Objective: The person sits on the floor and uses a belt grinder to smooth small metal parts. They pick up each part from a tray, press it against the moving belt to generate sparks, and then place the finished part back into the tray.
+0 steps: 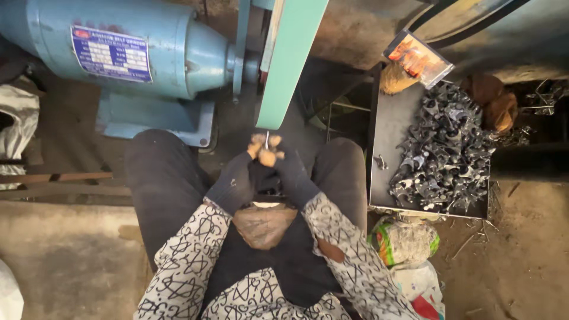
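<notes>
My left hand (240,173) and my right hand (289,170), both in dark fingerless gloves, meet in front of me and pinch one small shiny metal piece (267,141) between their fingertips. The piece is held up against the lower end of a green grinding belt (290,59) on a blue belt grinder motor (130,47). I sit with my knees apart, wearing patterned sleeves.
A dark metal tray (388,118) on my right holds a heap of several small dark metal parts (444,154). A small colourful packet (418,58) and a brown cloth (495,101) lie at its far end. Plastic bags (406,243) sit by my right knee.
</notes>
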A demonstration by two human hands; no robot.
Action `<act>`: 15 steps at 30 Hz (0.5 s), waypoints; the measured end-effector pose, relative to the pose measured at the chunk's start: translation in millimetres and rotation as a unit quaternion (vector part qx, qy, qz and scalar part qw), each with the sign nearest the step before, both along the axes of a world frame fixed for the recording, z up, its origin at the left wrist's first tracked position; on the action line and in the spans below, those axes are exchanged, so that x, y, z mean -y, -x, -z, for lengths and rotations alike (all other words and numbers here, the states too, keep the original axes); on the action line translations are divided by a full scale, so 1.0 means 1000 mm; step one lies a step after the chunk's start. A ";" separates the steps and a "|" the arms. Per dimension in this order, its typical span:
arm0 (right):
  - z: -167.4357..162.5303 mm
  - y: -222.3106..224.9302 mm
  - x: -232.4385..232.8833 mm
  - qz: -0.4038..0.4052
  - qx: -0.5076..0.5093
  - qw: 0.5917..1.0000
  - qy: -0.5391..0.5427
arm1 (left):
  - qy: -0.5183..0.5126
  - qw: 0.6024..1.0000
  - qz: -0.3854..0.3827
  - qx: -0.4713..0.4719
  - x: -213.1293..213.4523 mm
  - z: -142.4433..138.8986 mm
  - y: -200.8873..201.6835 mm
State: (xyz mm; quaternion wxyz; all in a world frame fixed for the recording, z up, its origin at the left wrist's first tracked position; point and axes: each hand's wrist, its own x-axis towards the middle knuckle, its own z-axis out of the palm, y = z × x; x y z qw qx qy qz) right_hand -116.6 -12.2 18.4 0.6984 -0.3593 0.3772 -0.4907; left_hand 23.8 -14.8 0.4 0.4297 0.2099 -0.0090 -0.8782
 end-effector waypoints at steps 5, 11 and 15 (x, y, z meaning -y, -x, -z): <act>0.010 0.009 0.013 0.007 -0.034 0.984 -0.175 | -0.084 0.992 0.037 0.092 0.027 -0.004 0.018; 0.006 0.007 0.021 -0.006 0.121 0.979 -0.161 | -0.064 0.980 0.022 0.187 0.027 -0.033 0.002; -0.001 0.001 0.003 0.032 0.006 0.993 -0.117 | 0.112 0.888 0.000 0.446 0.011 -0.035 -0.004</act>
